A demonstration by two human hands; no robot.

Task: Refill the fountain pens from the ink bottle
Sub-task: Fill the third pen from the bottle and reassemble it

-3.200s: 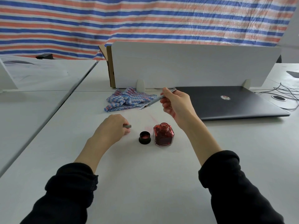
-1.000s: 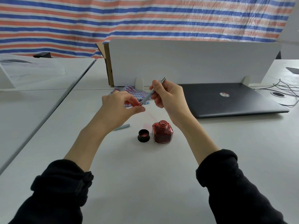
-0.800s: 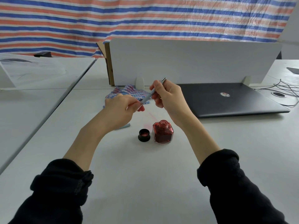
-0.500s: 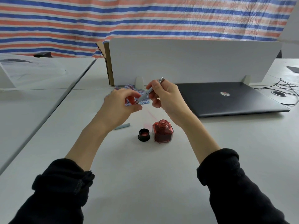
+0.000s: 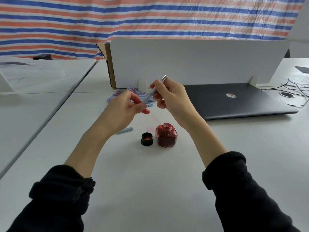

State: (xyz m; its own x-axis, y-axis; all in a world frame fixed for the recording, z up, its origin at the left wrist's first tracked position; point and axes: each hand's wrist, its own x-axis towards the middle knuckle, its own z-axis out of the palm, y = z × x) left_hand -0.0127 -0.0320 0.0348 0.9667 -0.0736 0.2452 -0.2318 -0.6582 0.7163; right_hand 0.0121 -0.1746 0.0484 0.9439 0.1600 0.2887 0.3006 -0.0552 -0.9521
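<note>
Both hands hold 1 pen [image 5: 151, 95] in the air above the table [image 5: 150, 181], tilted with its silver end toward 1 o'clock. The right hand [image 5: 170, 96] has its fingers curled round the upper barrel; the left hand [image 5: 123, 108] pinches the lower end, hiding the tip. The open ink bottle [image 5: 166, 137] stands upright below the hands, its cap [image 5: 147, 139] just beside it at 9 o'clock. A pale pen part [image 5: 124, 130] lies at the bottle's 9 o'clock. At 12 o'clock lies a cloth [image 5: 132, 94], at 2 o'clock a shut laptop [image 5: 234, 101].
</note>
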